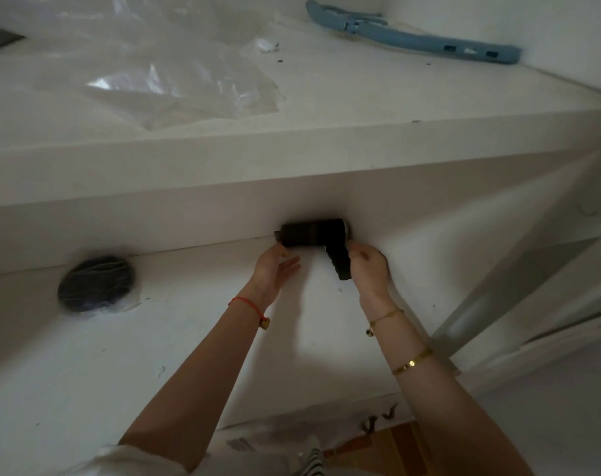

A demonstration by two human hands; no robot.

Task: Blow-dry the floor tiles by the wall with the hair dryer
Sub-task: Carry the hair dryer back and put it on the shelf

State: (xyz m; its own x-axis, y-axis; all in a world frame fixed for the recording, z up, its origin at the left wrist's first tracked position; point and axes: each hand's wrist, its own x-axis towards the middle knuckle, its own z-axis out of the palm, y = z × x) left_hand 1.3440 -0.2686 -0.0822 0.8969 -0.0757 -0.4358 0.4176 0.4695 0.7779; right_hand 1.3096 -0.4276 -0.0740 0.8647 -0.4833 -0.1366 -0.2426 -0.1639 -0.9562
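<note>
While the hair dryer [314, 233] is lying low against the wall's [189, 218] foot, I'm closing my right hand [369, 266] around its handle and steadying its barrel with my loosely spread left hand [275, 267], aiming air along the floor tiles [189, 321].

Your floor [189, 338] open left of hair dryer [314, 233]; wall [155, 218] blocks behind, bagged dark bundle [96, 284] far left.

The black hair dryer [314, 232] lies with its barrel level along the foot of the white wall [189, 218], handle angled down over the pale floor tiles [189, 321].
</note>
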